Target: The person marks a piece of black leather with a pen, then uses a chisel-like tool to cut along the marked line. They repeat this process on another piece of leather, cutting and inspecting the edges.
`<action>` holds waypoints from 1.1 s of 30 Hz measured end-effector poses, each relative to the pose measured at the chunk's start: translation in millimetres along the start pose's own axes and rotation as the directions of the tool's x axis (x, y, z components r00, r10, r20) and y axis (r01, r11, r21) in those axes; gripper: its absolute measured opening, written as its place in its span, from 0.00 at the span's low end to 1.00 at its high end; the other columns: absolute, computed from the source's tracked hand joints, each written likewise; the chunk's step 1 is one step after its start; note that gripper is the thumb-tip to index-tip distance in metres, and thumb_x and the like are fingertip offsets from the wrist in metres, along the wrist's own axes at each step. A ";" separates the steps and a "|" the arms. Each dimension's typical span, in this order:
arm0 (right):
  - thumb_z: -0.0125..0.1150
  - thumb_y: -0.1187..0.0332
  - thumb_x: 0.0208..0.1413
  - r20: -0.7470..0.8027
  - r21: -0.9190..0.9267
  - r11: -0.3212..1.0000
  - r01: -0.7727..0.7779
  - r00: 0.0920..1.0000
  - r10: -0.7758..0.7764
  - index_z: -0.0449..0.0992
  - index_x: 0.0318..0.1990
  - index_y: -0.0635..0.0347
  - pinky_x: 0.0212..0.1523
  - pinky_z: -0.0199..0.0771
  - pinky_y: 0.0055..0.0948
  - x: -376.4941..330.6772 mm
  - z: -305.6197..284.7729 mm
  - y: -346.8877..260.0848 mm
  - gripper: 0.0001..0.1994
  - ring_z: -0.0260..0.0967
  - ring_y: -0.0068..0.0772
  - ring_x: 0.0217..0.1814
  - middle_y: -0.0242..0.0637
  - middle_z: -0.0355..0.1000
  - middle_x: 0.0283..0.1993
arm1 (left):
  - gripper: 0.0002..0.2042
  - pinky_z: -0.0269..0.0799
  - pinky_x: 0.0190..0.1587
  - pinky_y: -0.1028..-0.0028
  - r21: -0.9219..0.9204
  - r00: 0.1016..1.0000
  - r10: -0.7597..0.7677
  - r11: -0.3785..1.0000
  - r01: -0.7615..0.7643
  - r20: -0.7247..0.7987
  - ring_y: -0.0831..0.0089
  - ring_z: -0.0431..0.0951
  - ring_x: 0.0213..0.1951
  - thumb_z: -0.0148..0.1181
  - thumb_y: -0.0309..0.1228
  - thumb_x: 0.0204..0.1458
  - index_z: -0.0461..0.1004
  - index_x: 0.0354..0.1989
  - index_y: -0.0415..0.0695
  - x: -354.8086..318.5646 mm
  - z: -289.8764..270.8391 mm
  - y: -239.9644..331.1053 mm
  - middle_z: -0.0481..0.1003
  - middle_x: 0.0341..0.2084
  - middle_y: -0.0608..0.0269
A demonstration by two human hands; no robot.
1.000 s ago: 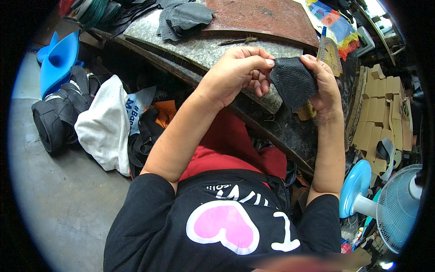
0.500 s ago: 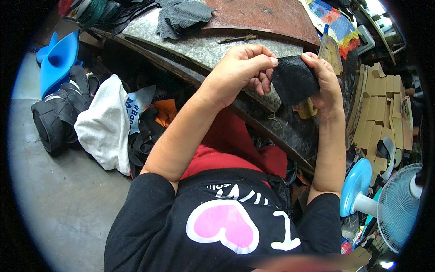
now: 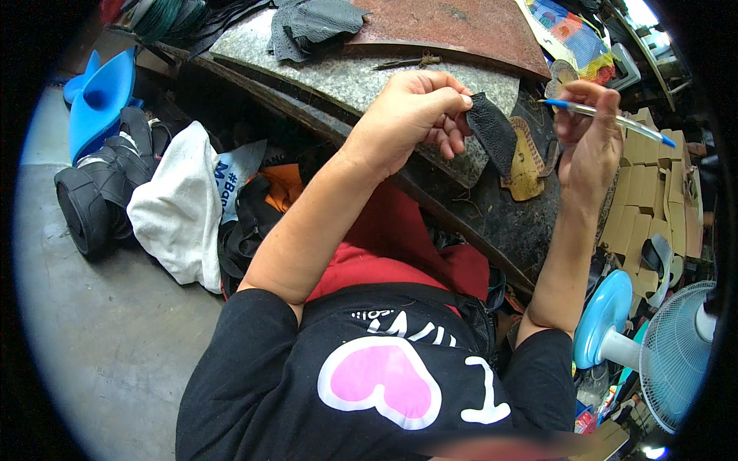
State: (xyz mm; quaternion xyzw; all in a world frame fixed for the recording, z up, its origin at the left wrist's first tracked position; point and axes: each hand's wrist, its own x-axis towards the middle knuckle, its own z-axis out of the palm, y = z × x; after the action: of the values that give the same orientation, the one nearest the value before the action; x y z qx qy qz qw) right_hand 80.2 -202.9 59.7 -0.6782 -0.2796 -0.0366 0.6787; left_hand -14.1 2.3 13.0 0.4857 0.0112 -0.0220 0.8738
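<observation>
A black piece of textured leather (image 3: 493, 135) hangs from my left hand (image 3: 421, 115), pinched by its upper corner between thumb and fingers. It is turned partly edge-on above the bench. To the right, my right hand (image 3: 588, 138) is raised and closed around a ballpoint pen (image 3: 611, 119) with a pale barrel and blue ends. The pen lies almost level across the fingers, apart from the leather. Just beyond the leather, a tan flat pattern piece (image 3: 526, 165) rests on the dark bench top (image 3: 492, 219).
Grey leather scraps (image 3: 311, 31) lie on a stone slab (image 3: 338, 81), beside a reddish-brown board (image 3: 446, 31). A thin dark tool (image 3: 407, 63) sits on the slab. At right stand cardboard boxes (image 3: 649, 180) and a fan (image 3: 680, 353). A white cloth (image 3: 181, 211) is at left.
My right hand has let go of the leather and moved right. The pen in it has swung from upright to nearly level. The leather now hangs from my left hand alone.
</observation>
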 end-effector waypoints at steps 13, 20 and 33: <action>0.63 0.82 0.53 0.193 -0.072 0.991 0.116 0.976 -0.100 0.75 0.37 0.65 0.44 0.75 0.19 -21.1 37.6 -0.2 0.06 0.73 0.18 0.39 0.31 0.74 0.36 | 0.10 0.77 0.23 0.81 0.068 1.000 0.020 0.997 -0.021 0.020 0.77 0.79 0.22 0.59 0.28 0.58 0.74 0.44 0.36 -0.6 2.1 -0.6 0.77 0.24 0.61; 0.63 0.81 0.53 0.223 -0.095 0.976 0.198 0.959 -0.173 0.75 0.37 0.64 0.45 0.75 0.20 -22.5 40.0 3.5 0.06 0.72 0.18 0.40 0.30 0.74 0.36 | 0.11 0.78 0.24 0.79 0.102 0.999 0.038 0.994 -0.040 0.018 0.73 0.80 0.23 0.59 0.27 0.57 0.74 0.44 0.32 -1.0 2.0 -0.4 0.77 0.26 0.57; 0.63 0.83 0.52 0.231 -0.111 0.978 0.176 0.962 -0.146 0.76 0.36 0.64 0.44 0.74 0.20 -22.4 40.8 0.9 0.06 0.72 0.18 0.39 0.30 0.74 0.35 | 0.10 0.78 0.24 0.80 0.124 0.999 0.017 0.992 -0.021 0.036 0.76 0.79 0.23 0.59 0.27 0.57 0.74 0.43 0.35 -1.1 2.3 1.0 0.77 0.25 0.60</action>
State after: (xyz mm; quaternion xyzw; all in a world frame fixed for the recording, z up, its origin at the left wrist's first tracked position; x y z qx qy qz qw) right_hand 48.3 -171.8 46.2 -0.6959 -0.4049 -0.0341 0.5921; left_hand -15.2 0.9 15.1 0.5390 -0.0099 -0.0228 0.8419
